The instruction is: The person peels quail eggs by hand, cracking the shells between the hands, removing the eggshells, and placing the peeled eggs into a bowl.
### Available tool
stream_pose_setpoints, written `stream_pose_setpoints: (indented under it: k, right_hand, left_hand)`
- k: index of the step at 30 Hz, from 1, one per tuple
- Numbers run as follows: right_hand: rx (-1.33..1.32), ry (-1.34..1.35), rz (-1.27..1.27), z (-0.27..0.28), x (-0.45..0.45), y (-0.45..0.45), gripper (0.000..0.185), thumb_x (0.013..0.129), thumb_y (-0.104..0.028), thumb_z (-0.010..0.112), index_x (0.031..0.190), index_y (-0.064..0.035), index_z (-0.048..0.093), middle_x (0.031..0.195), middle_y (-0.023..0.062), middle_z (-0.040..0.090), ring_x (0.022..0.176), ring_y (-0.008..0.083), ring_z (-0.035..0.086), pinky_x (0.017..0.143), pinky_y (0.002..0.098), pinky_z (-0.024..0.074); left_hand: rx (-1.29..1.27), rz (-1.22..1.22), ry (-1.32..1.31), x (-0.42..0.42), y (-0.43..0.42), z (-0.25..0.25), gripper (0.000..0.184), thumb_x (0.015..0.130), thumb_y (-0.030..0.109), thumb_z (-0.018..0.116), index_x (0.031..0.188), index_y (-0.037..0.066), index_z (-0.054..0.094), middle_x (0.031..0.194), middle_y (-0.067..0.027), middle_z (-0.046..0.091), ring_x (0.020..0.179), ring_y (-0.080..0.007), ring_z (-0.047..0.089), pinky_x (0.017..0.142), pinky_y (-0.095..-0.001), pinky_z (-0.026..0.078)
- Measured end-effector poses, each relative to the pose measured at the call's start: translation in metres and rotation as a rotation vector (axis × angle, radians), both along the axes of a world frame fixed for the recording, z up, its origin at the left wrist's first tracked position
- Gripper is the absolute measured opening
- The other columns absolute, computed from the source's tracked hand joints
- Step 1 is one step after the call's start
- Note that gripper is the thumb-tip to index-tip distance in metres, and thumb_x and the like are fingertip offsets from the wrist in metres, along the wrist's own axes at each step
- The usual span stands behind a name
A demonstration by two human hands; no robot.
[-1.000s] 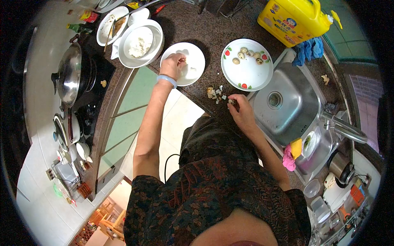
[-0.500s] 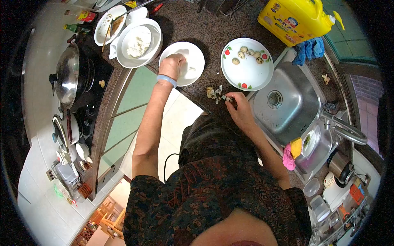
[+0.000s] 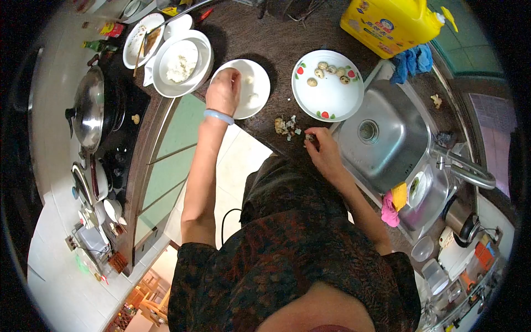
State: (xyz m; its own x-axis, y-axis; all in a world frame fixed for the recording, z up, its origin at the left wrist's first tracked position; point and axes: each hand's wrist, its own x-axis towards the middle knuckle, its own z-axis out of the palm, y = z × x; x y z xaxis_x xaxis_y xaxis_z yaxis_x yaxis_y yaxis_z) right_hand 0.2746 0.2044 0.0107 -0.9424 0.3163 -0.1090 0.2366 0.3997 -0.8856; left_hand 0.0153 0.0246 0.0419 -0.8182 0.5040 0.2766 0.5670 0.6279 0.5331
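My left hand point(image 3: 223, 91), with a pale bangle at the wrist, is over the left rim of a white bowl point(image 3: 261, 108). Its fingers curl downward, somewhat blurred, and whatever they may hold is hidden. Inside the bowl lie small whitish pieces point(image 3: 253, 99), probably peeled eggs. My right hand point(image 3: 323, 148) is at the counter edge, thumb and fingers pinched around bits of speckled eggshell point(image 3: 310, 138). A pile of broken eggshell point(image 3: 286, 127) lies just left of it. Above my right hand, a white plate with strawberry prints point(image 3: 326, 102) holds several speckled quail eggs point(image 3: 322, 66).
On the right is a steel sink point(image 3: 387, 149) with a tap point(image 3: 467, 171). A yellow jug point(image 3: 381, 27) and blue cloth point(image 3: 412, 63) stand behind it. At the left are a bowl of white food point(image 3: 182, 63), a used dish point(image 3: 142, 41) and a lidded wok point(image 3: 88, 110).
My left hand has drawn back from the bowl's middle toward its left rim, uncovering more of the white pieces. My right hand stays by the shell pile. The whole view has shifted slightly.
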Motion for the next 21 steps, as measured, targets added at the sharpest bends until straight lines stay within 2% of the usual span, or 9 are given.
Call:
stream_pose_setpoints:
  k: [5,8,9,11,13,15,18,19,21]
  right_hand:
    - [0.133,-0.023,0.012,0.005,0.004,0.003,0.031,0.086,-0.002,0.066,0.115,-0.0034,0.056,0.111,0.0189,0.055,0.101,0.0392,0.059,0.082,0.0433,0.0508]
    - [0.345,0.052,0.061,-0.020,0.006,0.004,0.035,0.083,-0.004,0.069,0.116,-0.0041,0.056,0.111,0.0193,0.055,0.102,0.0397,0.058,0.084,0.0451,0.0495]
    - [0.343,0.055,0.065,-0.017,0.006,0.001,0.035,0.083,-0.004,0.069,0.116,-0.0041,0.056,0.111,0.0193,0.055,0.102,0.0397,0.058,0.084,0.0451,0.0495]
    - [0.347,-0.157,0.099,-0.009,0.002,0.000,0.035,0.081,-0.001,0.070,0.114,-0.0028,0.057,0.107,0.0172,0.053,0.099,0.0392,0.056,0.086,0.0457,0.0477]
    - [0.365,-0.062,0.072,-0.015,0.001,0.004,0.036,0.081,-0.004,0.070,0.114,-0.0025,0.057,0.108,0.0184,0.054,0.100,0.0393,0.056,0.085,0.0462,0.0480]
    - [0.376,0.028,0.045,-0.019,0.000,0.006,0.036,0.082,-0.006,0.070,0.115,-0.0022,0.056,0.109,0.0196,0.054,0.100,0.0395,0.057,0.084,0.0466,0.0483]
    - [0.508,0.162,0.004,-0.012,0.002,0.011,0.036,0.082,-0.006,0.071,0.114,-0.0009,0.056,0.107,0.0195,0.055,0.099,0.0394,0.057,0.082,0.0460,0.0491]
    - [0.479,0.192,0.001,-0.008,0.000,0.012,0.036,0.082,-0.006,0.071,0.114,-0.0012,0.056,0.107,0.0189,0.055,0.098,0.0393,0.057,0.082,0.0455,0.0492]
    - [0.442,0.254,-0.042,-0.002,0.003,0.006,0.033,0.084,-0.007,0.069,0.114,-0.0013,0.057,0.110,0.0176,0.055,0.099,0.0388,0.058,0.084,0.0433,0.0492]
  left_hand:
    - [0.081,-0.269,-0.036,0.070,0.077,0.005,0.007,0.085,0.008,0.065,0.090,0.004,0.064,0.087,-0.0173,0.066,0.082,-0.0366,0.065,0.072,-0.0453,0.053]
    - [-0.330,-0.433,-0.043,0.098,0.118,-0.020,0.011,0.085,0.016,0.063,0.089,0.006,0.066,0.091,-0.0139,0.066,0.086,-0.0317,0.066,0.080,-0.0420,0.056]
    - [-0.227,-0.480,-0.020,0.105,0.126,-0.017,0.010,0.087,0.012,0.061,0.093,0.008,0.068,0.091,-0.0129,0.067,0.092,-0.0294,0.066,0.082,-0.0406,0.056]
    - [-0.409,-0.487,0.047,0.108,0.143,-0.033,0.018,0.086,0.007,0.060,0.102,0.007,0.068,0.098,-0.0152,0.068,0.099,-0.0298,0.065,0.087,-0.0379,0.055]
    - [-0.444,-0.458,0.031,0.107,0.153,-0.026,0.020,0.084,0.006,0.063,0.104,0.006,0.068,0.100,-0.0161,0.068,0.104,-0.0296,0.065,0.090,-0.0365,0.054]
    - [-0.670,-0.511,-0.313,0.100,0.163,-0.018,0.029,0.081,0.004,0.064,0.109,0.005,0.066,0.114,-0.0203,0.064,0.108,-0.0318,0.064,0.091,-0.0384,0.054]
    - [-0.640,-0.498,-0.308,0.098,0.158,0.002,0.033,0.087,0.002,0.054,0.119,0.006,0.062,0.135,-0.0211,0.052,0.121,-0.0332,0.058,0.096,-0.0406,0.051]
    - [-0.392,-0.490,-0.137,0.098,0.147,-0.004,0.040,0.085,-0.002,0.054,0.124,0.006,0.061,0.138,-0.0196,0.051,0.119,-0.0343,0.059,0.098,-0.0391,0.050]
    - [-0.185,-0.469,-0.178,0.099,0.136,-0.006,0.045,0.082,-0.008,0.056,0.124,0.005,0.061,0.137,-0.0187,0.052,0.117,-0.0379,0.059,0.098,-0.0397,0.051]
